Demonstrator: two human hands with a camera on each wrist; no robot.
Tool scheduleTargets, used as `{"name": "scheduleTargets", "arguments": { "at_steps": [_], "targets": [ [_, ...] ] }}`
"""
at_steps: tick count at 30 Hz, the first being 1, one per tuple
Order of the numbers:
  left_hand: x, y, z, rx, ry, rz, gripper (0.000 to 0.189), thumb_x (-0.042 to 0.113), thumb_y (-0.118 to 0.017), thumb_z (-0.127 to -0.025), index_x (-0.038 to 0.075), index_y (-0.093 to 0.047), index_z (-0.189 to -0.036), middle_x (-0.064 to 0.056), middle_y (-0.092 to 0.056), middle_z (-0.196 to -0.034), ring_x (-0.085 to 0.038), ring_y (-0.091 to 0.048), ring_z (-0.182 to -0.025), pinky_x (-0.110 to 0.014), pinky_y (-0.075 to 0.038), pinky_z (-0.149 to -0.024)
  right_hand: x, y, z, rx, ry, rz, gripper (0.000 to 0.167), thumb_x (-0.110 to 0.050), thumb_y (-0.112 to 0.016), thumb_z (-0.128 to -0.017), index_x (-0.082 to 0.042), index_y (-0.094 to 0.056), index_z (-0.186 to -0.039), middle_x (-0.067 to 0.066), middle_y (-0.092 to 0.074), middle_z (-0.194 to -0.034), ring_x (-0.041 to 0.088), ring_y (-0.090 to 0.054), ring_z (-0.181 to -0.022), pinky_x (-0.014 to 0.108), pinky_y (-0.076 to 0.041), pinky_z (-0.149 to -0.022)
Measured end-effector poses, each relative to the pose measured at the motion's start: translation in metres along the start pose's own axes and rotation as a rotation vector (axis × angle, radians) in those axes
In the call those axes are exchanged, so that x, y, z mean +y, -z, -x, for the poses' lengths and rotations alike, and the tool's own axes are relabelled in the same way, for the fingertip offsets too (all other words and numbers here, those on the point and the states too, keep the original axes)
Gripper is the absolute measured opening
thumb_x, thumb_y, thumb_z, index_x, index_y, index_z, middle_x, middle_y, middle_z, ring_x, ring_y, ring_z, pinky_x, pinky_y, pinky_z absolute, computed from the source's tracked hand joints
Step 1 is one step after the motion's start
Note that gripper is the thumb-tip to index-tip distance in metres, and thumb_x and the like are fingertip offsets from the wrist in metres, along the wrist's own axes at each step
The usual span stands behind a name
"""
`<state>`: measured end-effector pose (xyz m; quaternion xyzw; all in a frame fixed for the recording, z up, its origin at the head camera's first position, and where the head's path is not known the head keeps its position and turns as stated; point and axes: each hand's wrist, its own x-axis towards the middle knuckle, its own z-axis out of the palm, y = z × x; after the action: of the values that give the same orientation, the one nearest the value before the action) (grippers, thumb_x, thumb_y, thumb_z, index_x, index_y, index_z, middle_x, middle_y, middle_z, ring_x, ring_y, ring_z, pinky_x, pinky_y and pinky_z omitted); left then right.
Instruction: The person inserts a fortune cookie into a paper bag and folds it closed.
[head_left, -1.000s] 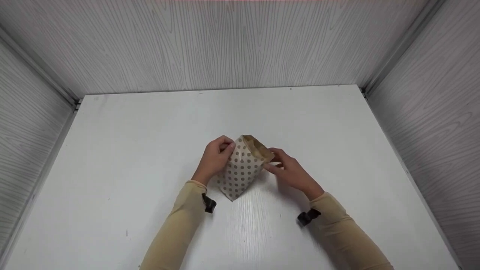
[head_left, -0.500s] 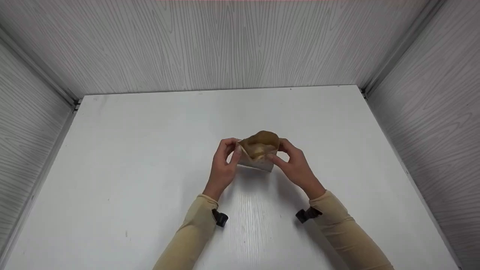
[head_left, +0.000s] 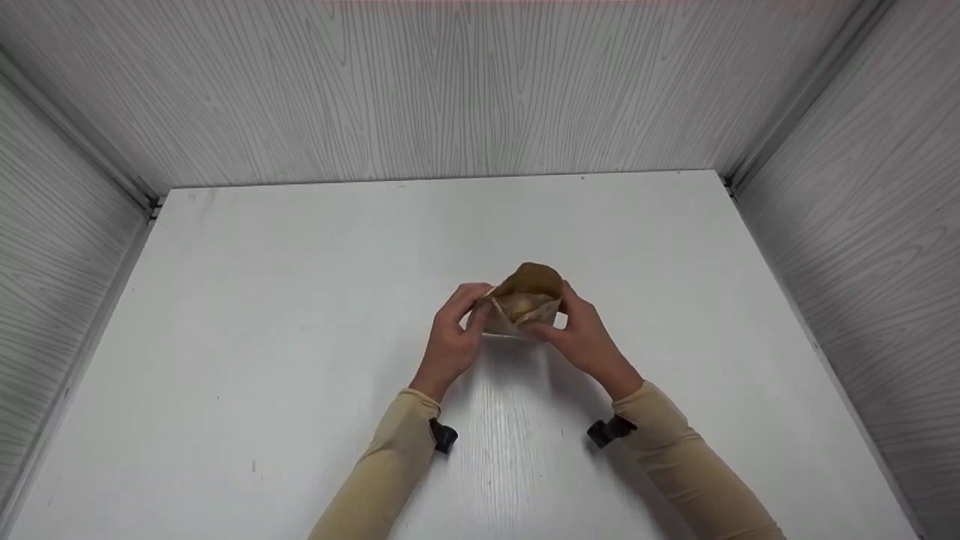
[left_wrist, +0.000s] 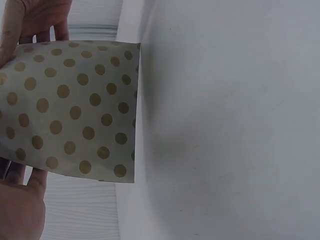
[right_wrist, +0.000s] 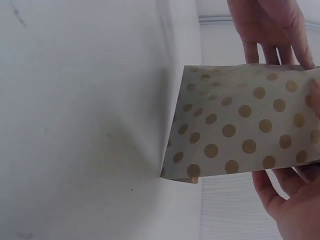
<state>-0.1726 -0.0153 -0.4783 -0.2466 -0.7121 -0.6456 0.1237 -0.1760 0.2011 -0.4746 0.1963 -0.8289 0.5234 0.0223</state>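
A small paper bag [head_left: 540, 279], pale with tan dots outside and brown inside, is held upright between both hands over the table. Its mouth gapes upward, and a lighter tan patch shows within. My left hand [head_left: 450, 337] grips the left edge near the rim, thumb on the near face. On the opposite edge my right hand [head_left: 589, 341] holds the bag, with its thumb on the near face and fingers behind. In the left wrist view the dotted face of the bag [left_wrist: 75, 112] shows flat down to its straight bottom. The right wrist view shows the bag [right_wrist: 240, 120] close above the tabletop.
A white table [head_left: 262, 300] spreads around the hands. Grey wood-grain panels stand at the back [head_left: 450, 90], left and right. Black wrist mounts [head_left: 444, 436] sit on both forearms over beige sleeves [head_left: 375, 480].
The bag has gone from slanted, dotted face toward the head camera, to upright with its mouth facing up. My left hand has moved right and closer to my right hand.
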Motion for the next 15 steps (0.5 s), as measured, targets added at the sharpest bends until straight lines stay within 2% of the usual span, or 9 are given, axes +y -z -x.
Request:
{"name": "scheduleTargets", "arguments": {
  "at_steps": [2,3,7,10,15],
  "targets": [
    [0.012,0.002,-0.001,-0.001,0.019,0.008,0.022,-0.001,-0.052,-0.1,-0.004,-0.065,-0.117,-0.013,-0.063,-0.115,-0.021,-0.058,-0.112,-0.035,-0.047,-0.099,-0.003,0.002,-0.001,0.016,0.006,-0.008,0.054,-0.019,-0.076,-0.087,-0.008,-0.053,-0.135,0.004,-0.063,-0.122,0.019,-0.058,-0.111,0.042,-0.047,-0.094],
    [0.012,0.003,-0.001,0.002,0.031,0.014,0.023,-0.001,-0.051,-0.1,-0.004,-0.066,-0.117,-0.013,-0.064,-0.115,-0.021,-0.059,-0.111,-0.035,-0.048,-0.098,0.0,0.002,-0.001,0.028,0.021,-0.01,0.051,-0.018,-0.076,-0.087,-0.008,-0.055,-0.133,0.002,-0.064,-0.12,0.018,-0.06,-0.109,0.042,-0.048,-0.093],
    [0.016,0.006,-0.001,0.02,0.12,0.057,0.024,-0.002,-0.051,-0.1,-0.006,-0.067,-0.118,-0.014,-0.067,-0.115,-0.02,-0.062,-0.108,-0.033,-0.051,-0.092,-0.021,0.009,0.0,0.048,0.033,-0.029,0.038,-0.009,-0.073,-0.089,-0.003,-0.06,-0.125,0.004,-0.069,-0.11,0.021,-0.064,-0.102,0.044,-0.05,-0.091],
    [0.018,0.006,-0.001,0.035,0.176,0.095,0.024,-0.001,-0.051,-0.1,-0.008,-0.066,-0.118,-0.015,-0.068,-0.113,-0.018,-0.062,-0.102,-0.03,-0.051,-0.088,-0.033,0.012,0.001,0.037,0.012,-0.033,0.04,-0.008,-0.071,-0.09,0.001,-0.058,-0.128,0.005,-0.068,-0.111,0.023,-0.064,-0.104,0.044,-0.049,-0.095],
    [0.019,0.003,-0.001,0.007,0.182,0.116,0.025,0.002,-0.051,-0.101,-0.011,-0.064,-0.118,-0.02,-0.066,-0.11,-0.018,-0.06,-0.092,-0.027,-0.051,-0.078,-0.034,0.01,0.002,-0.046,-0.043,-0.056,0.055,-0.014,-0.071,-0.092,0.002,-0.047,-0.139,0.013,-0.062,-0.122,0.027,-0.059,-0.112,0.048,-0.046,-0.096]
  ]
}}
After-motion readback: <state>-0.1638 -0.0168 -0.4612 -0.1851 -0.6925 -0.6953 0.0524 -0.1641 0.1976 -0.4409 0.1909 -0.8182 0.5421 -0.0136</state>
